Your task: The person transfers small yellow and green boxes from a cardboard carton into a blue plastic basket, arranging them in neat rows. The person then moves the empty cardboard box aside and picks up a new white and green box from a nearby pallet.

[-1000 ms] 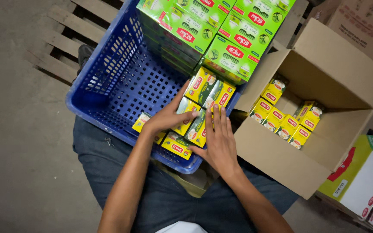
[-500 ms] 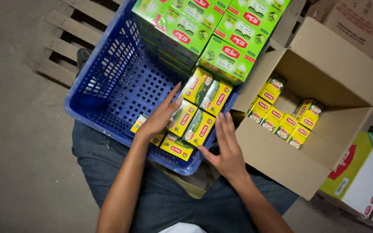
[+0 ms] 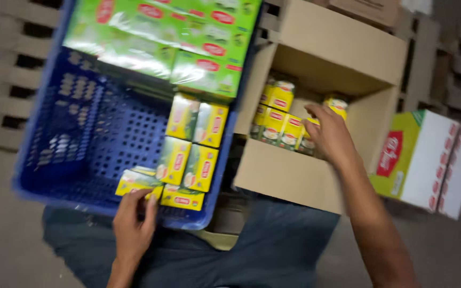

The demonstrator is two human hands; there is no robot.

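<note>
Head view: right hand (image 3: 331, 134) has left the blue crate (image 3: 38, 160), now reaching open-fingered into cardboard box (image 3: 294, 176); left hand (image 3: 133, 226) rests flat on yellow packet (image 3: 134, 181) at crate's near edge, gripping nothing.

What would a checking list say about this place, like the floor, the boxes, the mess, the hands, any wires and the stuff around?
Surface: grey concrete floor; blue perforated plastic crate sits beside the person's lap.
Job's things: small yellow-green cartons in rows in the crate; more small yellow cartons inside the open brown cardboard box.
Clutter: shrink-wrapped green packs stacked at the crate's far end.
Grippers: left hand touches the nearest carton in the crate; right hand reaches into the cardboard box, grip blurred.
Cables: nothing seen.
Surroundings: white and green printed box at right; wooden pallet at left.
</note>
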